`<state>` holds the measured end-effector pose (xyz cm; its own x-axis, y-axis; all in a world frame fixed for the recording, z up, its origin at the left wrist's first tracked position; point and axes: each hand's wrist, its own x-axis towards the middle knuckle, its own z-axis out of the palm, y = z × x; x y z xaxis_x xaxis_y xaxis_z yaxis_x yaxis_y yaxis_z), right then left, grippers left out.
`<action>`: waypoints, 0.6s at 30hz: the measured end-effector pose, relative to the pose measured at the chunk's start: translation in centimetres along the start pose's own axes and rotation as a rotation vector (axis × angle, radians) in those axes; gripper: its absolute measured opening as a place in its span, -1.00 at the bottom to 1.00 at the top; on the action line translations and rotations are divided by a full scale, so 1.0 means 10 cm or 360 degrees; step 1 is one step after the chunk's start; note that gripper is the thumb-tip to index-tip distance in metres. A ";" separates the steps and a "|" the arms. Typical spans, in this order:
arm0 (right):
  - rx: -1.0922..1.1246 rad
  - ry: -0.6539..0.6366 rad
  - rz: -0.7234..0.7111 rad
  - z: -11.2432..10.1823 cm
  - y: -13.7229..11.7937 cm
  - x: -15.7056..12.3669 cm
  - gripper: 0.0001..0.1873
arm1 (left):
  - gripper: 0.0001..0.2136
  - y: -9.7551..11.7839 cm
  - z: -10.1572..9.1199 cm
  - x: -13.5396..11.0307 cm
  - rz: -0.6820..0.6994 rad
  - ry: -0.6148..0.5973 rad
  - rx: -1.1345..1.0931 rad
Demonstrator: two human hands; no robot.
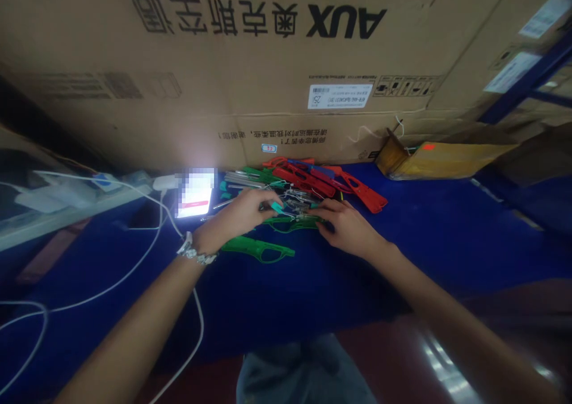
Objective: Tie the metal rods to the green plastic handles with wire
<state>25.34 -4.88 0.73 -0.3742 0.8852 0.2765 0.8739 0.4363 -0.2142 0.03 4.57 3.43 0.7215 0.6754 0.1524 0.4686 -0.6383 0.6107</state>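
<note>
My left hand point(248, 213), with a metal bracelet at its wrist, pinches a small teal plastic piece point(277, 207) above a pile of small parts. Facing it from the right, my right hand point(346, 224) has its fingers bent at the pile's edge. What lies between those fingertips is too small to make out. Thin metal-and-wire parts point(297, 198) lie between the two hands. A green plastic shell half point(259, 249) with an oval opening rests in front of my left hand. Another green shell point(292, 224) is partly hidden beneath the hands.
Red plastic shells point(304, 177) lie behind the pile, beside silvery rods point(243, 180). A lit phone point(196, 195) and white cables point(129, 279) are on the left. A large cardboard box point(250, 94) stands behind the blue table surface point(268, 303); a yellow-brown open box point(442, 161) is at right.
</note>
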 end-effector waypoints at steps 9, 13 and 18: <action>-0.0057 -0.0004 -0.0044 0.03 -0.02 -0.01 -0.71 | -0.86 -0.03 -0.01 -0.07 -0.0051 0.0011 -0.0035; -0.0091 0.0077 -0.0054 0.01 -0.09 0.00 -0.64 | -0.86 -0.03 -0.01 -0.08 -0.0059 0.0027 -0.0083; -0.0108 0.0195 -0.0168 0.09 -0.33 0.07 -0.76 | -0.87 -0.07 0.00 -0.11 -0.0045 0.0047 -0.0100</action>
<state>21.94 -5.55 0.78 -0.4283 0.8068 0.4069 0.8521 0.5105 -0.1155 -1.11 4.27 2.89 0.6925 0.7042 0.1566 0.4552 -0.5949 0.6625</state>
